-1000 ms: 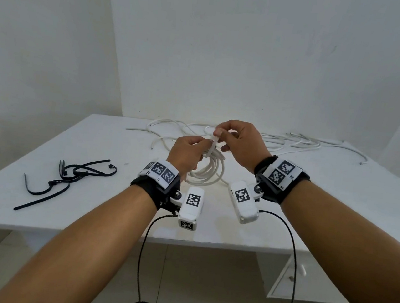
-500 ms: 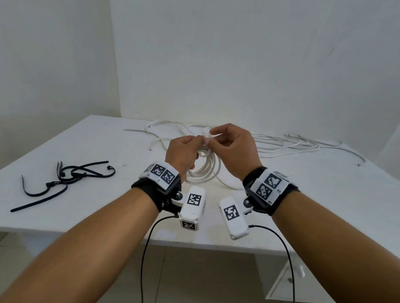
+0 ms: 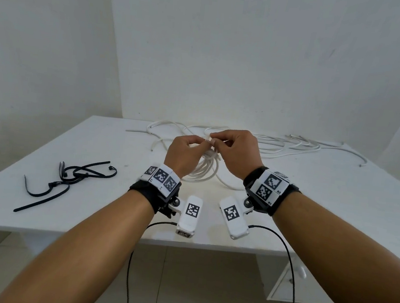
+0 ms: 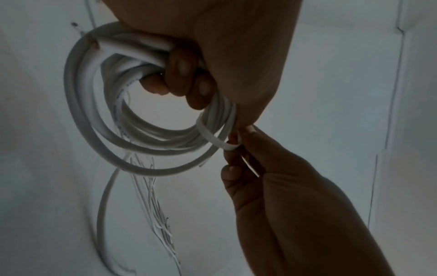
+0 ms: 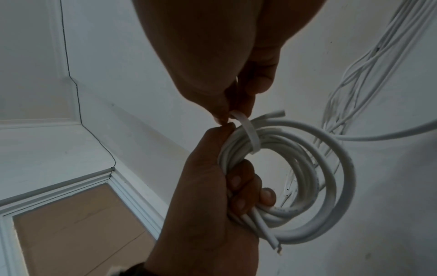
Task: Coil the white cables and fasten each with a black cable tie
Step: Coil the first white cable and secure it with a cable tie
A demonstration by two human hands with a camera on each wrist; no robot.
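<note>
above the middle of the white table [image 3: 337, 204], the left hand [image 3: 185, 153] has its fingers curled round a coil of white cable [image 4: 113, 119], gripping the bundled loops. the right hand [image 3: 237, 153] pinches a flat white strip [image 4: 212, 137] between thumb and fingertips; the strip loops round the coil beside the left hand's grip. more loose white cables [image 3: 282, 145] lie spread along the far edge of the table. a tangle of black cable ties [image 3: 71, 179] lies well apart on the table's left side. both wrists carry bands with black-and-white square markers; the right band [image 3: 268, 187] reads "r1" and "r2". faint printing runs along the cable, too blurred to read.
</note>
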